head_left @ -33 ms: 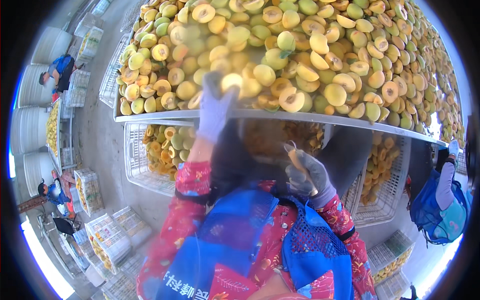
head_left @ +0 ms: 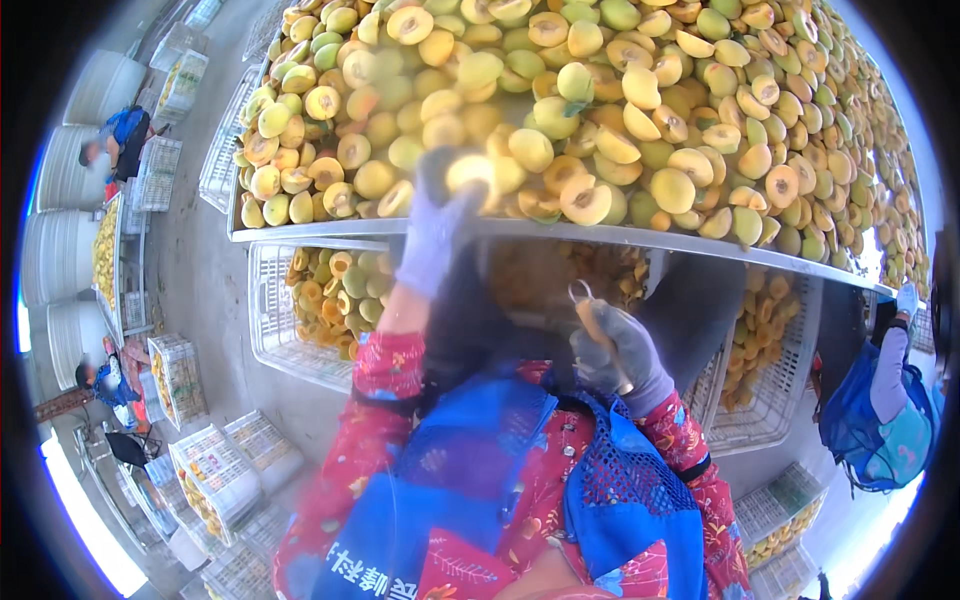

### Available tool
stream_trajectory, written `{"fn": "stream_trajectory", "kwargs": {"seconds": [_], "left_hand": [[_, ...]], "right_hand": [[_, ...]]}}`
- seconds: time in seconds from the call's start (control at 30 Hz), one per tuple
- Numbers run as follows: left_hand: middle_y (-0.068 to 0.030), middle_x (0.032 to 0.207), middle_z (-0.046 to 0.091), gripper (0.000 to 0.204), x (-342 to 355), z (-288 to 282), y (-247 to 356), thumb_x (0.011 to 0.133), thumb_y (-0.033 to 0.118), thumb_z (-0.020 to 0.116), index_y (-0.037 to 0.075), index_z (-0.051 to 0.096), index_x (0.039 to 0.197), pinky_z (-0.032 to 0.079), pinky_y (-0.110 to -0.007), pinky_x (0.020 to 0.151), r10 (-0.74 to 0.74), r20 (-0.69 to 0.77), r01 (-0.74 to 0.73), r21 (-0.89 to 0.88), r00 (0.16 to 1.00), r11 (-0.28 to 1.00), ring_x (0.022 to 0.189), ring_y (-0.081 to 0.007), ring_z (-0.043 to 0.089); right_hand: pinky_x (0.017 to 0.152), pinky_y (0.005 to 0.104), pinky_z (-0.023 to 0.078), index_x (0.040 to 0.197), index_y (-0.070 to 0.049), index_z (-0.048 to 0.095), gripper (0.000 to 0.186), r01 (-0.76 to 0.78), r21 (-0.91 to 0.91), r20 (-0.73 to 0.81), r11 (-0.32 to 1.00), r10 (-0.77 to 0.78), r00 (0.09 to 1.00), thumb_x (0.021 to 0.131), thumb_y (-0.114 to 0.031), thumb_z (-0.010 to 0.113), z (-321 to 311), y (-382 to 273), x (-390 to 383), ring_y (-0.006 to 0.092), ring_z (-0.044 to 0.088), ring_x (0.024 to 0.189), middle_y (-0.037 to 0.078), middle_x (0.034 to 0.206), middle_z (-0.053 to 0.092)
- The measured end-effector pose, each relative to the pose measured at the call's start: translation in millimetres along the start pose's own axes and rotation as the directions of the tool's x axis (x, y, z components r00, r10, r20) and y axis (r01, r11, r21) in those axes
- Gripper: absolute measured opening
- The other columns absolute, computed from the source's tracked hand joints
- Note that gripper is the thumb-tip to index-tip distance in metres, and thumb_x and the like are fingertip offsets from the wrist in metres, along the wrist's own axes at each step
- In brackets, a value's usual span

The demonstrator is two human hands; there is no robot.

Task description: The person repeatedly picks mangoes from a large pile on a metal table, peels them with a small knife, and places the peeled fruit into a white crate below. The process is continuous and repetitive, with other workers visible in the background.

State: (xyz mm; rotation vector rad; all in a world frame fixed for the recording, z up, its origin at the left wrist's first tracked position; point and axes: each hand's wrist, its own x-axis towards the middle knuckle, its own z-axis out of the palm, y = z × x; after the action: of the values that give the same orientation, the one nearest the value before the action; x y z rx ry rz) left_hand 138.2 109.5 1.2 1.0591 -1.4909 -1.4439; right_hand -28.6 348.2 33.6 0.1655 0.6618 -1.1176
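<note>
My left hand [head_left: 438,220], in a pale glove with grey fingers, is at the near edge of a metal-rimmed table [head_left: 600,233] heaped with halved peaches. Its fingers close round a yellow peach half [head_left: 470,172], blurred by a haze over this part of the picture. My right hand [head_left: 628,350], gloved likewise, is in front of my body, below the table rim. It grips the wooden handle of a pitting tool [head_left: 603,335] whose thin metal loop points up and away from me. The heaped peach halves [head_left: 690,130] show brown hollows or green-yellow skin.
Under the rim, a white crate [head_left: 270,320] of peach halves stands at left, another crate [head_left: 775,425] at right. A co-worker in a blue vest [head_left: 870,420] is at far right. Along the left are stacked white tubs [head_left: 65,255], filled crates [head_left: 215,470] and other people.
My left hand has shifted slightly right and toward me, with the peach half between its fingers. My right hand and the pitting tool stay nearly still.
</note>
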Motion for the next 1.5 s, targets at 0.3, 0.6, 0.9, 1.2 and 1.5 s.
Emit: {"fn": "stream_trajectory", "kwargs": {"seconds": [0.3,0.6,0.9,1.2,1.5], "left_hand": [[-0.0033,0.088,0.065,0.049,-73.4,32.0,43.8,0.107,0.048,0.043,0.003,0.062,0.109,0.051,-0.024,0.066,-0.383,0.325,0.479,-0.301,0.865,0.825,0.073,-0.011,0.062],[-0.0188,0.101,0.063,0.033,-82.6,28.2,23.3,0.102,0.026,0.055,-0.004,0.058,0.115,0.051,-0.042,0.084,0.226,0.381,-0.34,0.264,0.896,0.903,0.095,-0.0323,0.062],[-0.0261,0.103,0.066,0.033,-97.6,47.2,21.8,0.092,0.012,0.065,-0.001,0.057,0.122,0.054,-0.045,0.076,0.048,0.154,-0.099,0.339,0.987,0.936,0.093,-0.0422,0.067],[-0.0216,0.095,0.067,0.022,-101.3,55.0,8.2,0.103,0.015,0.05,0.0,0.061,0.114,0.054,-0.04,0.073,-0.11,0.134,0.042,0.43,0.985,0.902,0.08,-0.0357,0.069],[-0.0204,0.091,0.069,0.025,-96.8,49.9,-5.2,0.1,0.015,0.051,0.001,0.061,0.118,0.055,-0.04,0.073,0.225,0.343,-0.338,0.318,0.912,0.886,0.081,-0.0369,0.071]], "right_hand": [[0.059,0.0456,0.048,0.118,0.004,0.06,0.027,0.275,-0.725,0.621,-0.631,-0.426,0.658,0.093,-0.008,0.059,37.3,0.5,11.9,0.0359,0.064,0.07,0.023,0.106,0.059],[0.06,0.0478,0.048,0.135,0.004,0.051,0.045,0.228,-0.829,0.47,-0.51,-0.416,0.779,0.094,-0.013,0.06,41.5,5.3,15.8,0.0393,0.063,0.07,0.023,0.099,0.055],[0.077,0.0459,0.051,0.124,0.004,0.053,0.048,0.041,-0.867,-0.013,0.497,-0.105,0.994,0.08,-0.008,0.068,49.6,-10.9,16.7,0.0399,0.06,0.088,0.024,0.101,0.058],[0.057,0.0334,0.049,0.113,0.001,0.057,0.026,0.019,-0.288,0.024,0.958,-0.013,1.0,0.095,-0.017,0.065,25.8,0.4,23.8,0.0211,0.057,0.066,0.007,0.084,0.057],[0.033,0.0267,0.035,0.108,-0.006,0.058,0.039,-0.376,0.569,0.258,0.731,0.276,0.926,0.107,-0.043,0.045,-0.8,2.4,30.3,0.0129,0.045,0.038,0.002,0.061,0.05]]}}
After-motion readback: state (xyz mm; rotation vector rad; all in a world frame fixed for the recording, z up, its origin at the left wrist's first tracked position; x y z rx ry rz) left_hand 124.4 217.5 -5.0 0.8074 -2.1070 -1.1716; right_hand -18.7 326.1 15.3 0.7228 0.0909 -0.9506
